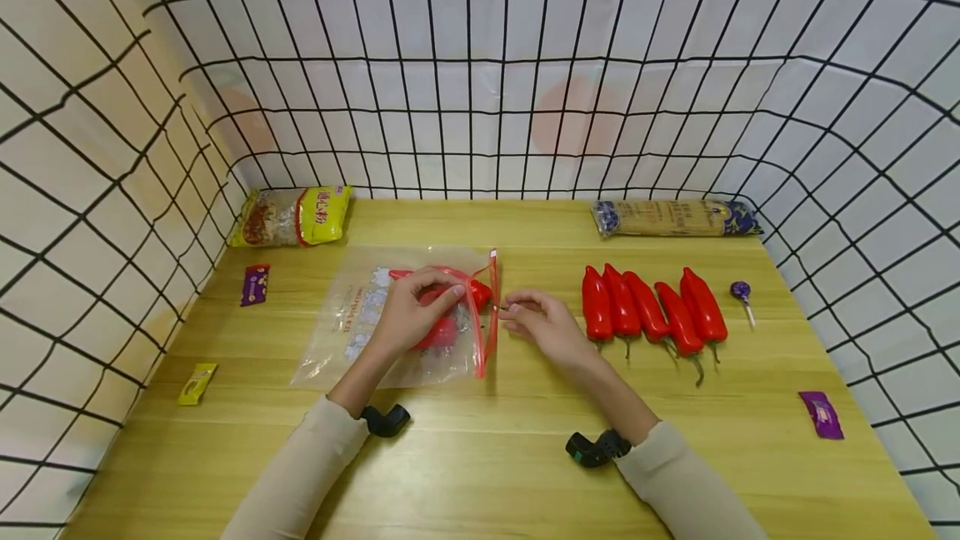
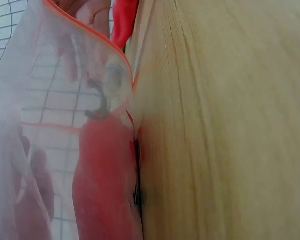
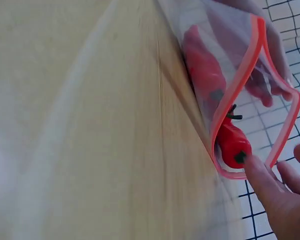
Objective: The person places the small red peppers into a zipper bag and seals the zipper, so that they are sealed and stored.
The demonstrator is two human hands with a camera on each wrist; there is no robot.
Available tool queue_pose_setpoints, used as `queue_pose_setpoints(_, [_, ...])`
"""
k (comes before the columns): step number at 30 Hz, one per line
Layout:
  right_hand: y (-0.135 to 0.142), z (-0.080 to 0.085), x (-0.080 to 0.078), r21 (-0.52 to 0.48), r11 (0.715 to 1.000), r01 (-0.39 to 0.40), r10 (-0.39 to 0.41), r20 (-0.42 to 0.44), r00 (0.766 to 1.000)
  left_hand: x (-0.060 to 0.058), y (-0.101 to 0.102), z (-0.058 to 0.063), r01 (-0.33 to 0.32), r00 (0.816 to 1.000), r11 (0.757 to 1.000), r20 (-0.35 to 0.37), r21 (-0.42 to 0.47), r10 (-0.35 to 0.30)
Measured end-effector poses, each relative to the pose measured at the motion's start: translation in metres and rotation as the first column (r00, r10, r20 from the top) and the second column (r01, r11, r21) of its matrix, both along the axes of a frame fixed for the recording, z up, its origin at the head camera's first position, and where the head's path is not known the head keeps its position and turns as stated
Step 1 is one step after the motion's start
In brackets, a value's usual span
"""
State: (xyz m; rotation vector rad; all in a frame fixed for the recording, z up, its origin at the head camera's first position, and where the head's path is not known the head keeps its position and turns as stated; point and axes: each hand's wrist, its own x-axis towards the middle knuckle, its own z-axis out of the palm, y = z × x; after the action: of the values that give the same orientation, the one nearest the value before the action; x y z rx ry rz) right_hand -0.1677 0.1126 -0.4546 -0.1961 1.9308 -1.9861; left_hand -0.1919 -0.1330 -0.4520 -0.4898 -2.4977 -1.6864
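Note:
A clear zip bag [image 1: 318, 357] with a red zip edge lies on the table, its mouth facing right and held apart. My left hand [image 1: 416, 307] grips the bag's upper layer near the mouth. Inside lies a red chili pepper [image 2: 107, 175], seen through the plastic. Another red chili pepper [image 3: 235, 147] is in the mouth, stem end outward. My right hand [image 1: 547, 327] pinches that pepper's stem just outside the red edge. To the right of this hand, several red chili peppers [image 1: 633, 307] lie in a row, stems toward me. The left hand covers part of the bag's contents.
A yellow food packet [image 1: 322, 215] lies at back left, a long noodle packet [image 1: 667, 217] at back right. Small wrapped sweets include a purple one [image 1: 255, 284], a yellow one [image 1: 197, 383] and another purple one [image 1: 822, 415]. A lollipop [image 1: 741, 292] lies beside the peppers. Black wire mesh [image 1: 468, 111] surrounds the table.

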Motion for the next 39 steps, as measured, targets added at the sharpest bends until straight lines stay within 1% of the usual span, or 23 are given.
queue_pose_setpoints(2, [-0.003,0.000,-0.003,0.040,0.998,0.045,-0.043,-0.049,0.998,0.000,0.000,0.000,-0.002,1.000,1.000,0.001,-0.001,0.002])
queue_pose_setpoints(3, [-0.004,0.000,-0.005,0.076,0.995,0.065,-0.059,-0.083,0.995,0.000,0.000,0.000,-0.003,1.000,1.000,0.000,0.001,0.003])
queue_pose_setpoints(5, [-0.007,0.000,-0.010,0.135,0.986,0.097,-0.077,-0.150,0.986,0.000,0.000,0.000,-0.007,1.000,1.000,-0.005,0.001,0.007])
queue_pose_setpoints(7, [-0.012,-0.001,-0.014,0.160,0.981,0.111,-0.079,-0.193,0.978,0.000,0.000,-0.001,-0.013,1.000,1.000,-0.014,-0.002,0.013])
queue_pose_setpoints(9, [-0.019,-0.002,-0.019,0.165,0.981,0.104,-0.065,-0.226,0.972,0.000,0.000,-0.001,-0.018,1.000,1.000,-0.025,-0.003,0.018])
queue_pose_setpoints(13, [-0.031,-0.002,-0.026,0.107,0.992,0.060,-0.034,-0.227,0.973,0.000,0.002,-0.001,-0.023,0.999,1.000,-0.038,-0.002,0.023])
queue_pose_setpoints(16, [-0.036,-0.002,-0.028,0.088,0.995,0.043,-0.024,-0.203,0.979,0.000,0.003,-0.001,-0.021,0.999,1.000,-0.038,0.009,0.021])
queue_pose_setpoints(19, [-0.033,-0.002,-0.028,0.124,0.990,0.062,-0.038,-0.190,0.981,0.000,0.003,-0.002,-0.022,0.999,1.000,-0.029,0.018,0.022])
queue_pose_setpoints(22, [-0.022,-0.001,-0.025,0.178,0.980,0.087,-0.052,-0.193,0.980,0.000,0.001,-0.002,-0.027,0.999,0.999,-0.019,0.020,0.027])
queue_pose_setpoints(25, [0.001,0.005,-0.018,0.242,0.962,0.125,-0.063,-0.248,0.967,0.001,0.000,-0.002,-0.041,0.999,0.999,-0.015,0.009,0.041])
queue_pose_setpoints(27, [0.021,0.009,-0.012,0.297,0.941,0.165,-0.073,-0.298,0.952,0.001,0.000,-0.002,-0.042,0.999,0.999,-0.014,0.002,0.042])
queue_pose_setpoints(30, [0.053,0.014,-0.003,0.405,0.877,0.260,-0.093,-0.387,0.917,0.002,-0.001,-0.001,-0.049,0.999,0.999,-0.020,-0.008,0.048])
queue_pose_setpoints(33, [0.077,0.016,0.002,0.494,0.805,0.328,-0.106,-0.424,0.900,0.002,-0.002,0.000,-0.057,0.998,0.998,-0.026,-0.020,0.056])
queue_pose_setpoints(34, [0.083,0.015,0.003,0.522,0.778,0.349,-0.112,-0.432,0.895,0.003,-0.002,0.001,-0.061,0.998,0.998,-0.025,-0.023,0.060])
queue_pose_setpoints(36, [0.093,0.014,0.005,0.574,0.733,0.366,-0.104,-0.437,0.894,0.003,-0.002,0.001,-0.063,0.998,0.998,-0.019,-0.024,0.062])
queue_pose_setpoints(38, [0.099,0.011,0.005,0.631,0.682,0.369,-0.077,-0.441,0.894,0.003,-0.001,0.001,-0.057,0.998,0.998,-0.006,-0.018,0.057])
queue_pose_setpoints(39, [0.100,0.011,0.006,0.655,0.661,0.365,-0.061,-0.438,0.897,0.003,0.000,0.001,-0.054,0.999,0.998,-0.001,-0.014,0.054])
